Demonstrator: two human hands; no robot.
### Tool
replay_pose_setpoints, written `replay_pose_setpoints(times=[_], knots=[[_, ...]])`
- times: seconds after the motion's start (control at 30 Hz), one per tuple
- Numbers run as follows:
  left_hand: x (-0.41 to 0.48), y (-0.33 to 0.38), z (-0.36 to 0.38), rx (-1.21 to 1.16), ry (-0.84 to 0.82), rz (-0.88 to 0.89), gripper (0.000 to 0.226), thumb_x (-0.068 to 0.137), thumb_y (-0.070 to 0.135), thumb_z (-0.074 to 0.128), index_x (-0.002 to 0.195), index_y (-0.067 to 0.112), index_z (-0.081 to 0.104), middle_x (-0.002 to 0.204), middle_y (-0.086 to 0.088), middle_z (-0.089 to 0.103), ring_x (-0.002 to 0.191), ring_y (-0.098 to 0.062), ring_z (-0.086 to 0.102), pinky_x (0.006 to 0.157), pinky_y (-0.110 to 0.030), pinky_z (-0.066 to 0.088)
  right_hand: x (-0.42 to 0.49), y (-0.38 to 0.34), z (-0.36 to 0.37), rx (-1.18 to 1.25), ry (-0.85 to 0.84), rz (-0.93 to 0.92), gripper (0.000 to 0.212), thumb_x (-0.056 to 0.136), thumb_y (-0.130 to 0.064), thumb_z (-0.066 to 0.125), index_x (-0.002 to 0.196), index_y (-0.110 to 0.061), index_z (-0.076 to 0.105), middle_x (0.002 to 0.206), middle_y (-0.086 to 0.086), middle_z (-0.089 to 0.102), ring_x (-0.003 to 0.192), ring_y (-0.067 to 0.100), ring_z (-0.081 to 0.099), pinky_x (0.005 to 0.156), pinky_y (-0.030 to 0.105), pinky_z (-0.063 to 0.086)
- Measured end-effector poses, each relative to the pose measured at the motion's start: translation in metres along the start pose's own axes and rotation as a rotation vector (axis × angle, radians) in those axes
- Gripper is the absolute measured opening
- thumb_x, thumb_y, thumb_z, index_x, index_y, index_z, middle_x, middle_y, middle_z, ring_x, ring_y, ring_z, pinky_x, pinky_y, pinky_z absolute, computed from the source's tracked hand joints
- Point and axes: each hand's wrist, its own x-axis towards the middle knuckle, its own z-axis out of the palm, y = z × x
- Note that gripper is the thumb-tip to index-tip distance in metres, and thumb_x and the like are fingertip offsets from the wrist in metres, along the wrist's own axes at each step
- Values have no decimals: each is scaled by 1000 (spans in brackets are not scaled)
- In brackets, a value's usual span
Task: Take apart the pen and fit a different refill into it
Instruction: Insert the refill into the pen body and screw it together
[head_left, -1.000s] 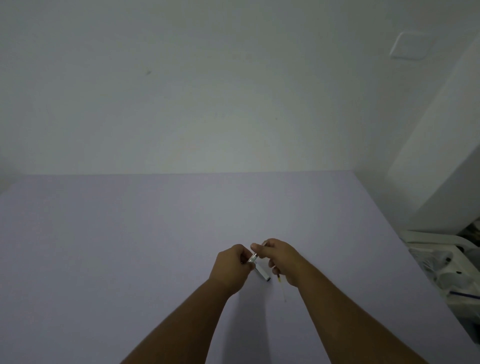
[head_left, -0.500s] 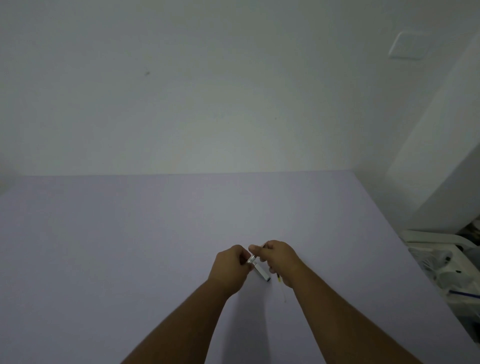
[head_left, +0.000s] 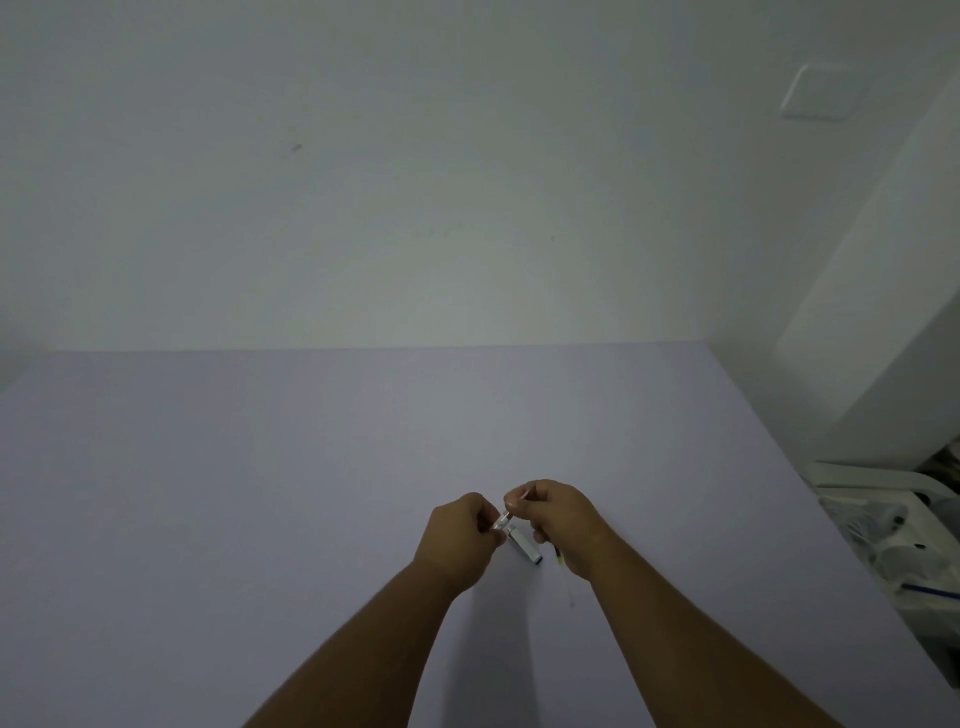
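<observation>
Pen, in parts, was held over the pale lavender flat table top (head_left: 260, 519) toward its near right portion, between two bare hands. Nearest item: a thin pale translucent refill tube (head_left: 567, 584), lying on or just above the table beside the right wrist, its upper end dark with a small yellow mark where it met the heel of the right hand; whether it rested on the surface could not be told. Next: a short white cylindrical pen barrel piece with a dark end (head_left: 525, 546), slanting down and to the right from between the two hands, its upper end hidden by the fingers. Left hand (head_left: 457, 535): fingers curled closed around the upper part of the pen, knuckles toward the camera. Right hand (head_left: 558, 519): thumb and forefinger pinched closed on a small clear and silvery pen tip section (head_left: 504, 518), which bridged the narrow gap to the left hand. The two hands nearly touched. Both forearms entered from the bottom edge, bare. Farther right, off the table edge: a white plastic appliance with a grille, blurred (head_left: 872, 525), with a thin blue rod (head_left: 930, 591) beside it. Farthest: a plain off-white wall (head_left: 415, 182) bearing a white square wall plate (head_left: 821, 93) at upper right.
</observation>
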Motion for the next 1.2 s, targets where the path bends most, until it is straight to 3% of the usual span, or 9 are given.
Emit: replay_pose_setpoints(times=[0.13, 0.23, 0.3, 0.63, 0.73, 0.83, 0.93, 1.03, 1.2], knots=[[0, 0, 1, 5, -7, -2, 13, 83, 19, 65, 79, 20, 53, 66, 13, 49, 57, -2, 44, 49, -13, 29, 2, -2, 2, -168, 79, 61, 36, 82, -46, 65, 80, -10, 63, 73, 0, 61, 56, 11, 46, 54, 23, 39], [1, 0, 0, -2, -8, -3, 13, 83, 19, 66, 79, 20, 53, 66, 12, 49, 58, -2, 44, 50, -13, 29, 2, 0, 0, -60, 36, 34, 23, 83, -39, 65, 84, -17, 66, 79, -3, 63, 62, 10, 49, 54, 21, 41], [1, 0, -1, -1, -6, -5, 13, 82, 19, 66, 78, 20, 54, 66, 13, 49, 57, -2, 44, 50, -14, 29, 2, 2, 0, -20, 26, 6, 8, 83, -26, 67, 77, -19, 67, 70, -4, 60, 55, 7, 48, 48, 16, 42], [-4, -6, 5, 14, -8, -34, 14, 82, 18, 66, 78, 21, 53, 66, 12, 49, 59, -4, 46, 49, -14, 30, 8, -1, 4, -124, 47, 125, 21, 78, -28, 74, 68, -11, 67, 55, -1, 57, 49, 14, 46, 55, 27, 43], [-2, -8, 3, -29, -15, -52, 13, 81, 18, 67, 79, 21, 55, 67, 11, 52, 61, -5, 49, 49, -14, 31, 9, -4, 3, -119, 27, 132, 26, 79, -34, 72, 79, -8, 69, 62, -1, 62, 52, 14, 48, 56, 27, 44], [0, -8, 0, -165, -38, -116, 13, 80, 17, 69, 84, 21, 58, 71, 7, 58, 60, -6, 54, 48, -15, 37, 13, -3, -3, -39, 105, 121, 38, 85, -39, 63, 99, -4, 68, 84, 4, 70, 61, 13, 51, 59, 26, 47], [2, -14, 2, -325, -48, -236, 19, 80, 17, 68, 97, 22, 61, 76, 2, 66, 61, -9, 60, 46, -16, 45, 23, 9, -6, -354, 257, 80, 29, 90, -26, 57, 96, -1, 69, 100, 14, 72, 75, 24, 61, 73, 34, 52], [1, -25, 8, -483, -48, -332, 8, 82, 14, 65, 88, 20, 66, 72, -2, 68, 62, -14, 63, 64, -29, 58, 30, 25, 2, -762, 215, 60, 27, 88, -16, 49, 94, -2, 71, 101, 15, 72, 94, 30, 66, 81, 36, 53], [3, -40, 16, -649, -52, -434, 17, 82, 5, 61, 78, 21, 67, 72, -7, 69, 66, -19, 65, 70, -32, 59, 42, 54, 14, -984, 176, 32, 24, 91, -26, 51, 100, -6, 62, 106, 15, 68, 99, 31, 63, 80, 35, 52]])
